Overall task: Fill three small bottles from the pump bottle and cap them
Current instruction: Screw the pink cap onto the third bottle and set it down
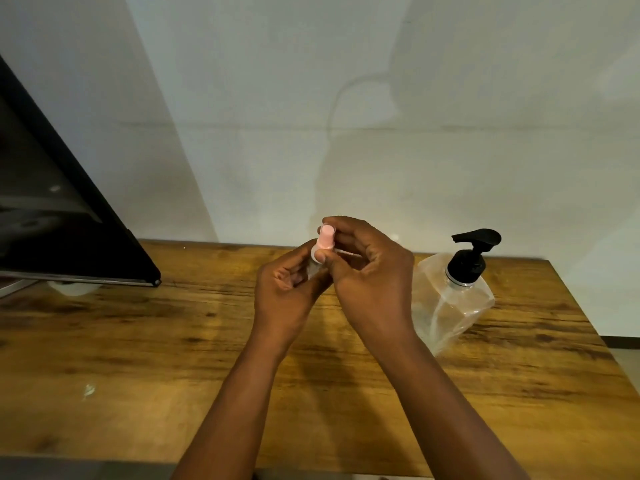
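Observation:
My left hand (pixel 289 289) grips a small clear bottle (pixel 314 264) above the middle of the wooden table (pixel 138 341); most of the bottle is hidden by my fingers. My right hand (pixel 367 271) pinches the pink cap (pixel 326 237) at the bottle's top. The large clear pump bottle (pixel 457 299) with a black pump head (pixel 471 251) stands on the table just right of my right hand. No other small bottles are in view.
A black monitor (pixel 62 216) on a white base (pixel 74 288) stands at the table's back left. A pale wall runs behind the table. The table's right edge (pixel 588 327) drops off past the pump bottle.

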